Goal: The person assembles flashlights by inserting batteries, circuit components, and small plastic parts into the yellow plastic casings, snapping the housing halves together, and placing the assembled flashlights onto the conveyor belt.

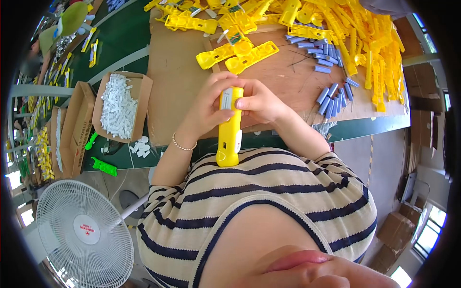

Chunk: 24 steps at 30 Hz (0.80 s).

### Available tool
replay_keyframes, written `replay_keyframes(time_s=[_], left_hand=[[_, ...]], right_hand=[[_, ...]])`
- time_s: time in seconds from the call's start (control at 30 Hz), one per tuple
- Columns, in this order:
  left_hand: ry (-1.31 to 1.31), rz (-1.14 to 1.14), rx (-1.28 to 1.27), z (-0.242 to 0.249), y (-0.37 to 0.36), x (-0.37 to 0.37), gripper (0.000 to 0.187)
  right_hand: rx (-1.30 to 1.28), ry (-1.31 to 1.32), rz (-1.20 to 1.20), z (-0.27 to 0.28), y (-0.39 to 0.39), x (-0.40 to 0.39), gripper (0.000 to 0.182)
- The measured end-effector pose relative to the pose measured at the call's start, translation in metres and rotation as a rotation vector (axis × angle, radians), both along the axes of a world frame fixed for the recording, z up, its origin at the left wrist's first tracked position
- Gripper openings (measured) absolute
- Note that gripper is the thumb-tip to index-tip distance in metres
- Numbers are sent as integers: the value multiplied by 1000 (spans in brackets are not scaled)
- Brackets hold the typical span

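Leftmost, one white round fan (pixel 86 229) shows red "HONGXIN" lettering on its hub. Near it lie two bright green plastic pieces (pixel 104 166), then one open brown cardboard box (pixel 144 102) of uncountable small white pieces (pixel 117 108). Both hands, left (pixel 215 105) and right (pixel 259 103), grip one long yellow plastic casing (pixel 228 139) over the desk's (pixel 177 81) near edge, its long axis running front to back, rounded end towards the striped shirt (pixel 269 177). Rightward, many blue cylinders (pixel 322 69) lie loose.

We've got one held yellow casing (pixel 229 132), one fan (pixel 86 230), one beaded bracelet (pixel 183 145), two bright green pieces (pixel 104 166); loose yellow parts (pixel 379 72) and blue cylinders (pixel 330 106) are too heaped to count!
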<state>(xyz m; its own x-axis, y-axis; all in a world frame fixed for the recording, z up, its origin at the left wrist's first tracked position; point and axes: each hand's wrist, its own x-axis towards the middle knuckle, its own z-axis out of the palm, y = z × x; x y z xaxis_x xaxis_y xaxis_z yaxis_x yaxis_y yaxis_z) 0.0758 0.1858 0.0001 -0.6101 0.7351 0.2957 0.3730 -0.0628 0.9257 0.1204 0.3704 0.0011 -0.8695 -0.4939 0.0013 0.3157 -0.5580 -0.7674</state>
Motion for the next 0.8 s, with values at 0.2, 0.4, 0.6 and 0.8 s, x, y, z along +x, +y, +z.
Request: replay_keyframes(time_s=[0.2, 0.4, 0.6, 0.8], left_hand=[[-85, -104, 58, 3, 0, -12, 63], [-148, -31, -136, 16, -3, -17, 66], [-6, 160, -197, 17, 14, 34, 72], [-558, 157, 334, -8, 10, 33, 52]], right_hand=[[-35, -27, 37, -2, -3, -3, 56], [-4, -79, -48, 2, 1, -3, 50], [550, 169, -611, 4, 6, -5, 55], [1158, 426, -969, 18, 63, -38, 27]])
